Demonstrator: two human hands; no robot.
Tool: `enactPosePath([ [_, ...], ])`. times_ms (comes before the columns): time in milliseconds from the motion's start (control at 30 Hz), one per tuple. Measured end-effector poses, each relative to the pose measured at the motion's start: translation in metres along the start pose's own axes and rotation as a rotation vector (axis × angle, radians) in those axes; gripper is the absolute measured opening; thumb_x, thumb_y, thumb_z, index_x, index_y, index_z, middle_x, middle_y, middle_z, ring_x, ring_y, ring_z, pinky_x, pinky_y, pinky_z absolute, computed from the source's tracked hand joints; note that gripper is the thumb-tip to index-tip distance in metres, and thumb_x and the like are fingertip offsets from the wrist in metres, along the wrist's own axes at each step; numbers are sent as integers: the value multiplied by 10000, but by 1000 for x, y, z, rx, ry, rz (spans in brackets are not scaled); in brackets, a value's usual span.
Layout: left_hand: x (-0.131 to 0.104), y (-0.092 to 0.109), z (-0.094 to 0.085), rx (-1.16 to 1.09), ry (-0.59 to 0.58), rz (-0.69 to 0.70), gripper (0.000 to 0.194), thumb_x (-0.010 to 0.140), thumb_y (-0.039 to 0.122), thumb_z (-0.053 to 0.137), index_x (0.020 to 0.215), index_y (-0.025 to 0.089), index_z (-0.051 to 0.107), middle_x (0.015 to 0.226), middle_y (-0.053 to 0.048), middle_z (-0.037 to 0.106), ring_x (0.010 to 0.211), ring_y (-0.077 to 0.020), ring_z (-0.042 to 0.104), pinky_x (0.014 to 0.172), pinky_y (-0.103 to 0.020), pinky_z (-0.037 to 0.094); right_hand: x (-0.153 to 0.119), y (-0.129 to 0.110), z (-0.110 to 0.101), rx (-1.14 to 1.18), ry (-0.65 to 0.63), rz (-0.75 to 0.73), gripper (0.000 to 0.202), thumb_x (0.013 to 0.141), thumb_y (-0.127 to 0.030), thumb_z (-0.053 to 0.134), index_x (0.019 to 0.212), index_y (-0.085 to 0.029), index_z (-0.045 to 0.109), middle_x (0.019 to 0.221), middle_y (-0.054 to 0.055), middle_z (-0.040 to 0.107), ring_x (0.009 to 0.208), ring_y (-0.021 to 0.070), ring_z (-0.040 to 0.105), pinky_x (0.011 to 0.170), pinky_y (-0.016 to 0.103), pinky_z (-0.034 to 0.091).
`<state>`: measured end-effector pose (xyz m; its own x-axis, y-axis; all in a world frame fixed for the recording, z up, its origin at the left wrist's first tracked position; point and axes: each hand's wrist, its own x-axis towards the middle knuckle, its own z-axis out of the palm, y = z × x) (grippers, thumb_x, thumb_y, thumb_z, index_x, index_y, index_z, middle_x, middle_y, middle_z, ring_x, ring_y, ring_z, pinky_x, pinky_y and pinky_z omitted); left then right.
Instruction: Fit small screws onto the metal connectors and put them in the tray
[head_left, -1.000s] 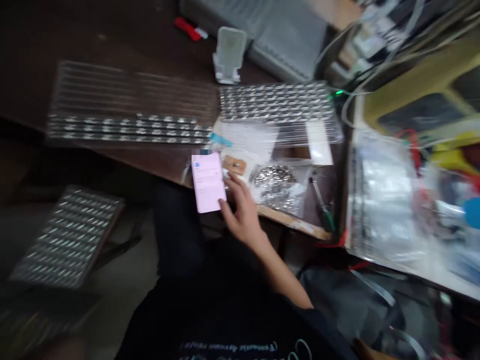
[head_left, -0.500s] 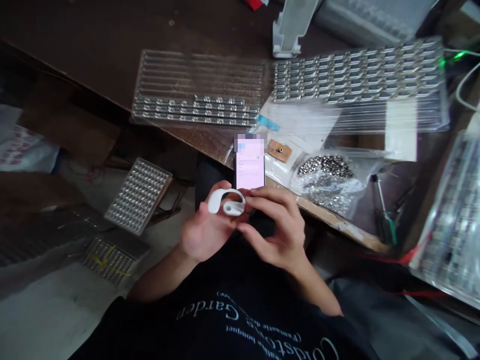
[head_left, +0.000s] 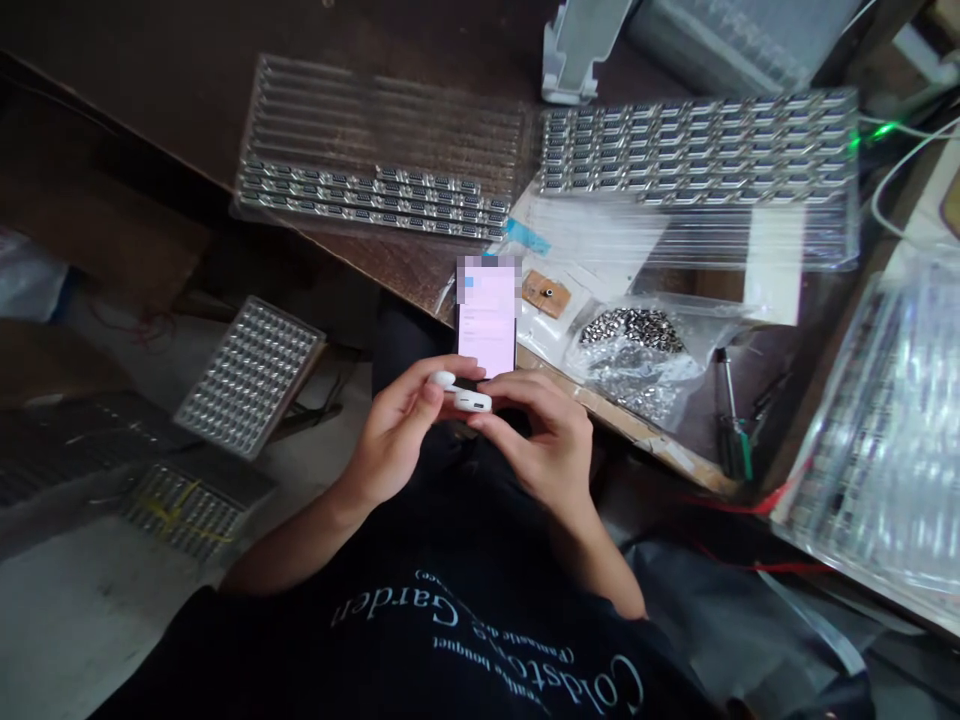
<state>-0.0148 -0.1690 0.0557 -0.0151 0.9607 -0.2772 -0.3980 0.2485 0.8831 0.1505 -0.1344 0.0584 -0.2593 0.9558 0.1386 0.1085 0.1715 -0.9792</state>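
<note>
A white ear-hook earphone (head_left: 473, 401) is held in front of my body, turned so that its narrow side faces up. My left hand (head_left: 397, 425) pinches its rounded end between thumb and fingers. From the other side, the thumb and fingertips of my right hand (head_left: 546, 425) close on the thicker end. Part of the hook is hidden by the fingers. Just beyond the hands lies a phone (head_left: 487, 335) with a lit pinkish screen, its top blurred out.
Clear trays with metal connectors (head_left: 367, 205) (head_left: 697, 145) lie across the table. Right of the phone is a plastic bag of small metal parts (head_left: 630, 345), then a tool with a green part (head_left: 731, 420). More connector trays (head_left: 251, 375) are stacked low on the left.
The earphone has been turned from showing its open curved hook to showing its narrow side. My left hand has gone from a loose cupped hold to a pinch.
</note>
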Motion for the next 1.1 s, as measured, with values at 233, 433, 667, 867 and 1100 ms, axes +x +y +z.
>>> enactPosePath([
  [233, 7, 3, -7, 187, -2, 123, 353, 1023, 507, 573, 1136, 224, 752, 1123, -89, 723, 938, -181, 688, 765, -239, 555, 0, 0, 3, 181, -48, 115, 161, 836, -286, 863, 962, -258, 767, 905, 12, 706, 800, 159, 671, 736, 290, 571],
  [433, 8, 0, -12, 190, -118, 253, 365, 1037, 507, 533, 1218, 257, 729, 1195, -92, 682, 912, -169, 647, 828, -276, 547, -3, -2, 6, 59, -6, -41, 150, 861, -214, 809, 983, -242, 726, 914, 20, 701, 821, 174, 662, 752, 323, 563],
  [667, 4, 0, -16, 58, -287, 347, 373, 1010, 554, 537, 1251, 322, 701, 1262, -106, 648, 883, -189, 644, 790, -332, 576, -8, -9, 6, -84, 19, -323, 313, 857, -84, 769, 1118, -250, 716, 959, 29, 719, 825, 176, 686, 713, 314, 593],
  [867, 1, 2, -17, -4, -313, 325, 341, 974, 516, 558, 1191, 306, 716, 1253, -107, 626, 904, -213, 651, 859, -384, 571, -10, -10, 5, -94, 12, -372, 317, 862, -67, 762, 1125, -238, 713, 970, 38, 719, 811, 170, 690, 689, 301, 600],
  [1100, 0, 5, -15, 15, -321, 271, 337, 946, 538, 562, 1109, 297, 732, 1228, -99, 637, 870, -206, 659, 838, -385, 579, -12, -7, 3, -145, -12, -397, 247, 892, -124, 749, 1099, -258, 727, 953, 25, 688, 806, 157, 681, 673, 286, 609],
])
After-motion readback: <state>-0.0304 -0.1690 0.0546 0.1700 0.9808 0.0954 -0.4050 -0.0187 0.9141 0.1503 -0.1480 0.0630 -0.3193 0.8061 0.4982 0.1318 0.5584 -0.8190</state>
